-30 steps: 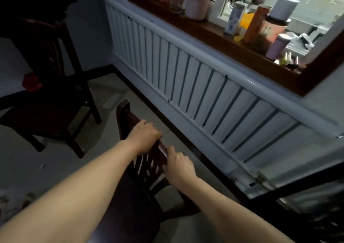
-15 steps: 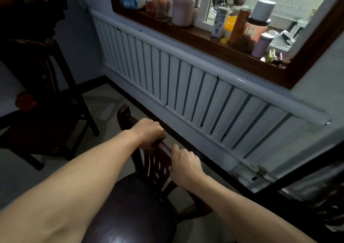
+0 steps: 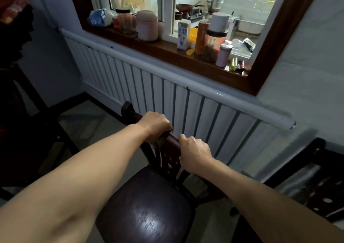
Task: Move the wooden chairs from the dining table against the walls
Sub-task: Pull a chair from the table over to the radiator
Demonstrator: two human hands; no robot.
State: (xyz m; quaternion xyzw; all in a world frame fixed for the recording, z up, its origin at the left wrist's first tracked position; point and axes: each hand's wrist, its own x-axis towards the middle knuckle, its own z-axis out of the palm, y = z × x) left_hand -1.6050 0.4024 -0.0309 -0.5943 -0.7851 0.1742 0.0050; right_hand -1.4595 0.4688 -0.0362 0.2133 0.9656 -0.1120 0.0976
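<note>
A dark wooden chair [image 3: 147, 203] with a glossy seat stands in front of me, its back turned toward the white radiator [image 3: 167, 97] under the window. My left hand [image 3: 154, 125] is closed over the top rail of the chair's back. My right hand [image 3: 193, 151] grips the same rail farther right, fingers curled over it. The chair's back is close to the radiator, with a narrow strip of floor between them. Its legs are mostly hidden under the seat and my arms.
A second dark wooden chair [image 3: 24, 131] stands at the left near the corner. Another dark chair [image 3: 316, 183] shows at the right edge. The wooden windowsill [image 3: 167, 49] above the radiator holds several jars, cans and a carton. Pale tiled floor [image 3: 83, 120] lies between the chairs.
The chair has moved closer to the radiator wall with both hands on its back rail, and my view has tilted up, showing more of the window and the seat.
</note>
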